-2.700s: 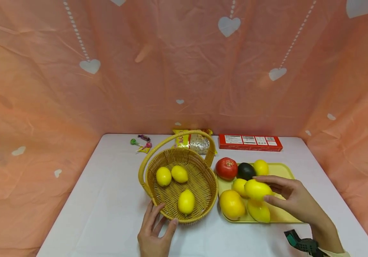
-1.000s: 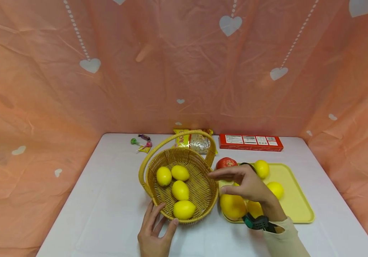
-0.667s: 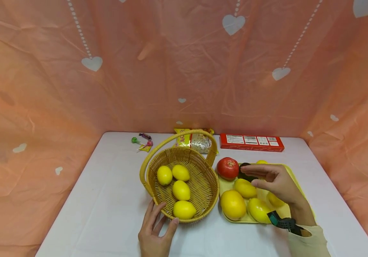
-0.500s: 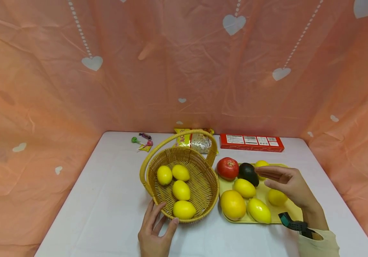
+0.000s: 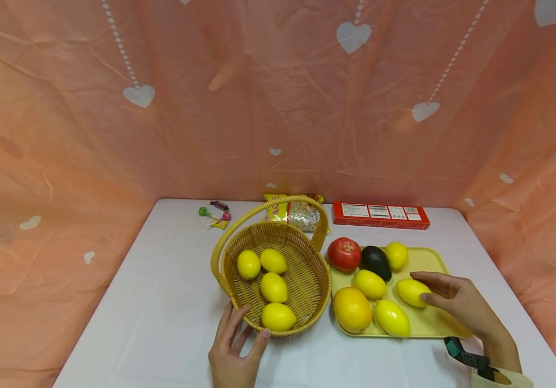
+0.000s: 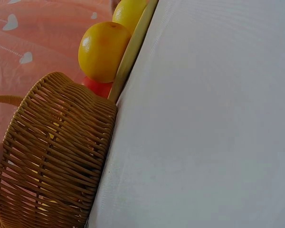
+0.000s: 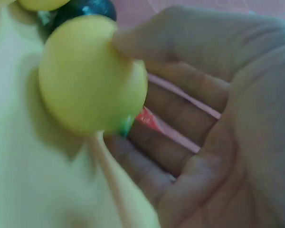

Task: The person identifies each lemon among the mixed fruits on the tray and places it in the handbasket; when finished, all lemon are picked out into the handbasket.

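Note:
In the head view my left hand (image 5: 234, 350) holds the near-left rim of a round wicker basket (image 5: 307, 302), index finger over the rim and thumb at its front. Several lemons (image 5: 274, 288) lie inside. To the right, my right hand (image 5: 457, 299) grips a lemon (image 5: 412, 292) over a yellow tray (image 5: 433, 261), thumb on the near side and fingers beyond. The right wrist view shows this lemon (image 7: 88, 76) between thumb and fingers. Around it on the tray are more lemons (image 5: 391, 318), an orange (image 5: 352, 309), an avocado (image 5: 376, 262) and a red pomegranate (image 5: 344, 254).
Behind the basket lies a yellow snack bag (image 5: 299, 215), with a flat red box (image 5: 381, 215) to its right. Lollipops and wrapped candy (image 5: 219, 218) sit at the back left. The basket's arched handle (image 5: 229, 229) stands up; a pink curtain hangs behind the white table.
A fourth lemon has joined those in the basket. My right hand has gone from beside the basket back right and down to a lemon on the tray. The left hand stays at the rim.

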Action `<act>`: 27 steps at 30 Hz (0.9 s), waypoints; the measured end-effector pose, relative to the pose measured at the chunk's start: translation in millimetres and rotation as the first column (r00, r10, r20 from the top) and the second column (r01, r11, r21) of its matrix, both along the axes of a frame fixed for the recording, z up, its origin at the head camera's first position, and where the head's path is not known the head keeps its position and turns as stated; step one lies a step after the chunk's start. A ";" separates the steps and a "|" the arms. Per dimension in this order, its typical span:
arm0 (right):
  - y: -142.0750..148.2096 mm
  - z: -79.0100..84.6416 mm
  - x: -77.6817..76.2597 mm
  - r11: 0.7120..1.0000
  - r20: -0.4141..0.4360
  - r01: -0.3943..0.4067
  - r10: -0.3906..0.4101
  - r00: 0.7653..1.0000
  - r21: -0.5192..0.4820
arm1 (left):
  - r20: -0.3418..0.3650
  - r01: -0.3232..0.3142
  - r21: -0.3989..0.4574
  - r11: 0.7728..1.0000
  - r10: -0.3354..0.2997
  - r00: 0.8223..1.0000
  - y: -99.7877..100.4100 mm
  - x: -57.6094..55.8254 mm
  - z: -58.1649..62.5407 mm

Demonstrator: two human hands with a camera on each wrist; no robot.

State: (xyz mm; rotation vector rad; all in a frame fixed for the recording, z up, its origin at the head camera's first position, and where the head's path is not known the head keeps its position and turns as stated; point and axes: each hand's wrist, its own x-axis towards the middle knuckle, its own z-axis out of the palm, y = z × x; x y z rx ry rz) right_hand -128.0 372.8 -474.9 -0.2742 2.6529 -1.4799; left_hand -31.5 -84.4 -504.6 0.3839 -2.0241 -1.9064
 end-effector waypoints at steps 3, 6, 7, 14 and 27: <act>1.5 -6.2 3.0 0.999 0.053 0.036 -0.037 0.998 0.019 | 0.001 0.003 0.003 1.000 -0.003 1.000 -0.1 0.2 0.7; 1.9 -9.4 5.3 0.998 0.056 0.054 -0.054 0.997 0.012 | 0.000 0.005 0.004 1.000 -0.005 1.000 -0.4 0.3 0.5; 2.0 -10.3 5.4 0.999 0.050 0.051 -0.051 0.997 0.004 | 0.000 0.004 0.003 1.000 -0.004 1.000 -0.6 0.2 0.3; 1.2 -12.0 6.9 0.998 0.020 0.059 -0.059 0.998 0.011 | -0.002 0.008 0.004 1.000 -0.008 1.000 -0.9 0.2 -0.8; 3.5 0.8 9.8 0.997 0.265 -0.072 0.075 0.961 -0.020 | -0.012 -0.010 -0.009 1.000 0.009 1.000 0.5 1.1 -1.9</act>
